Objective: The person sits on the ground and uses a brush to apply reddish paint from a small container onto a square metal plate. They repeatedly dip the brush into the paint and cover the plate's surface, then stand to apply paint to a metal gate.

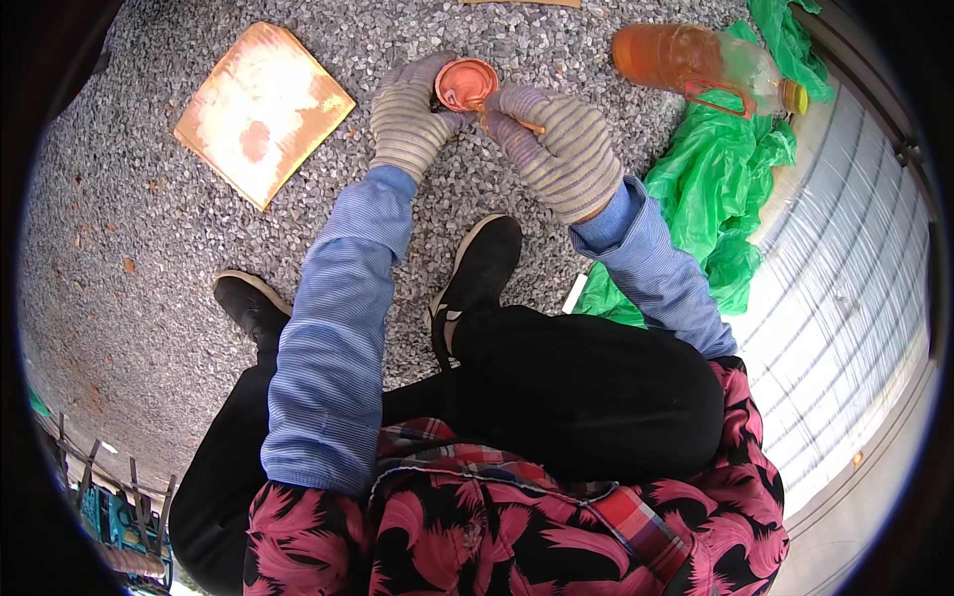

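The left hand [409, 119], in a striped knit glove, has its grip closed around a small round orange-red can [465, 84] held above the speckled gravel floor [149, 258]. The gloved right hand [558, 149] pinches a thin stick [525, 125] whose tip meets the can's rim. A square orange-and-white board [260, 109] lies to the left, and a plastic bottle of orange liquid [696, 65] rests on green plastic sheeting [725, 189] to the right.

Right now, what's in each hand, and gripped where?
Left hand holds a small round orange can by its side and rim. Right hand pinches a thin stick in its fingers; its tip is hidden.
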Demonstrator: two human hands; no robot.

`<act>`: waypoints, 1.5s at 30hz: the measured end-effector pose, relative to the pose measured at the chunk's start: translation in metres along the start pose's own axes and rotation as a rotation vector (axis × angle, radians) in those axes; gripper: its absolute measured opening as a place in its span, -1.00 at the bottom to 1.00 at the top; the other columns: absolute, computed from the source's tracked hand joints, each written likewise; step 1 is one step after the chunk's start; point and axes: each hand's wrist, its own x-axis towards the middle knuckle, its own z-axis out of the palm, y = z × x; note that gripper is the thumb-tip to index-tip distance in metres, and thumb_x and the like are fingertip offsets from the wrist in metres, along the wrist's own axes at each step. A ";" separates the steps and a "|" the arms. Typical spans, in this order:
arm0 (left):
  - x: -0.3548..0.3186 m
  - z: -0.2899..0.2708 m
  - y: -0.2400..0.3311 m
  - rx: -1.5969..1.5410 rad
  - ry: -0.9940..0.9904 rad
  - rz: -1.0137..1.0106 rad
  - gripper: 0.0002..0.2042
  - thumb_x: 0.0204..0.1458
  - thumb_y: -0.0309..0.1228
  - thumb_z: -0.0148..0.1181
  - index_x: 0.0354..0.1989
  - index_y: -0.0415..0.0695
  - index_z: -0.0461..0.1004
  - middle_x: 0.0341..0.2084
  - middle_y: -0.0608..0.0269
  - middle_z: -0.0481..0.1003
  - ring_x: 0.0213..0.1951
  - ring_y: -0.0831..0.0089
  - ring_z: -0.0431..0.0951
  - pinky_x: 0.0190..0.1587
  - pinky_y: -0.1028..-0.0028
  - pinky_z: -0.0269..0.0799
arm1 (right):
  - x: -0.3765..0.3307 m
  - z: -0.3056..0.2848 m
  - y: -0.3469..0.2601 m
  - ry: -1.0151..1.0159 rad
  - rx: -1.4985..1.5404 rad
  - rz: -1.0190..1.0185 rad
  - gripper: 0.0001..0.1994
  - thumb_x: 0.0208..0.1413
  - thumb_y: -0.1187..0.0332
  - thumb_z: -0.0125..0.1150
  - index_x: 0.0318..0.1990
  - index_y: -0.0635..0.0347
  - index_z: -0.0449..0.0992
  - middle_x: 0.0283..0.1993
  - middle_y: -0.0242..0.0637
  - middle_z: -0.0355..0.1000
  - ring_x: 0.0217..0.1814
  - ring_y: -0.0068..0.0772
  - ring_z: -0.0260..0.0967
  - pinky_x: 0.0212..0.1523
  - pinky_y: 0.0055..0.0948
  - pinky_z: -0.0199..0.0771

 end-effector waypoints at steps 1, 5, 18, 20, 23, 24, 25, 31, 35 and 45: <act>-0.001 -0.002 0.000 -0.007 -0.012 -0.007 -0.36 -0.46 -0.17 0.41 -0.07 -0.02 0.39 -0.13 0.27 0.45 -0.01 0.25 0.38 0.22 0.28 0.08 | 0.001 0.003 -0.003 -0.015 -0.006 -0.015 -0.80 -0.04 0.26 0.14 -0.30 0.17 0.48 -0.49 -0.15 0.43 -0.39 -0.10 0.41 -0.36 -0.28 0.42; 0.002 0.002 -0.005 0.030 -0.012 0.018 -0.35 -0.47 -0.17 0.42 -0.06 0.00 0.39 -0.11 0.26 0.45 -0.01 0.25 0.38 0.20 0.29 0.09 | 0.015 0.000 0.005 0.110 -0.023 -0.041 -0.81 -0.05 0.26 0.15 -0.32 0.16 0.49 -0.50 -0.16 0.43 -0.40 -0.12 0.41 -0.39 -0.29 0.43; -0.001 0.005 -0.007 0.007 0.006 0.027 -0.33 -0.47 -0.16 0.42 -0.03 0.00 0.37 -0.11 0.27 0.44 0.01 0.30 0.37 0.23 0.31 0.05 | 0.010 0.010 0.004 0.105 -0.011 -0.164 -0.78 -0.04 0.23 0.13 -0.28 0.13 0.48 -0.46 -0.17 0.45 -0.40 -0.12 0.42 -0.35 -0.30 0.45; 0.001 0.003 -0.006 0.029 -0.030 0.013 -0.33 -0.47 -0.16 0.42 -0.03 0.00 0.38 -0.11 0.27 0.44 0.00 0.29 0.37 0.22 0.30 0.06 | 0.015 0.002 0.007 0.090 -0.048 -0.070 -0.78 -0.03 0.24 0.13 -0.27 0.15 0.48 -0.44 -0.16 0.45 -0.39 -0.11 0.42 -0.34 -0.30 0.45; 0.003 0.002 -0.002 0.022 -0.042 -0.023 -0.34 -0.47 -0.16 0.42 -0.04 0.00 0.38 -0.11 0.27 0.44 0.00 0.28 0.38 0.21 0.30 0.08 | 0.011 -0.006 0.007 0.095 -0.125 0.000 -0.78 -0.03 0.25 0.13 -0.29 0.18 0.49 -0.41 -0.12 0.46 -0.38 -0.09 0.42 -0.34 -0.29 0.45; 0.002 0.002 -0.001 0.014 -0.039 -0.038 -0.35 -0.47 -0.16 0.42 -0.05 0.00 0.39 -0.12 0.27 0.45 -0.01 0.27 0.38 0.21 0.29 0.09 | 0.008 -0.007 0.009 0.044 -0.104 0.045 -0.78 -0.03 0.25 0.13 -0.30 0.18 0.49 -0.41 -0.12 0.46 -0.38 -0.09 0.42 -0.35 -0.29 0.45; 0.002 0.002 0.000 0.013 -0.027 -0.034 -0.35 -0.46 -0.16 0.42 -0.05 0.00 0.39 -0.12 0.27 0.45 -0.01 0.27 0.38 0.20 0.29 0.10 | 0.004 -0.006 0.009 -0.007 -0.084 0.090 -0.79 -0.03 0.25 0.14 -0.31 0.19 0.49 -0.41 -0.12 0.46 -0.38 -0.09 0.42 -0.36 -0.29 0.44; 0.000 0.003 -0.006 -0.018 0.011 0.002 -0.37 -0.46 -0.18 0.41 -0.07 0.00 0.39 -0.13 0.26 0.45 -0.01 0.23 0.37 0.17 0.28 0.15 | 0.007 0.008 -0.002 0.045 -0.032 -0.081 -0.78 -0.07 0.26 0.16 -0.31 0.19 0.48 -0.49 -0.17 0.44 -0.43 -0.14 0.42 -0.36 -0.31 0.45; 0.000 0.003 -0.005 0.022 -0.006 -0.011 -0.37 -0.46 -0.19 0.42 -0.06 0.00 0.39 -0.13 0.26 0.45 -0.02 0.22 0.38 0.13 0.29 0.19 | 0.016 0.000 0.005 0.060 0.028 0.009 -0.80 -0.06 0.28 0.17 -0.33 0.20 0.48 -0.48 -0.16 0.44 -0.40 -0.11 0.41 -0.35 -0.28 0.44; 0.001 0.003 -0.005 -0.015 -0.001 -0.009 -0.35 -0.48 -0.16 0.43 -0.06 0.01 0.39 -0.13 0.27 0.45 -0.03 0.22 0.38 0.06 0.31 0.26 | 0.002 -0.001 -0.002 0.017 -0.116 0.042 -0.82 -0.07 0.28 0.15 -0.34 0.15 0.48 -0.48 -0.15 0.43 -0.42 -0.09 0.41 -0.38 -0.29 0.43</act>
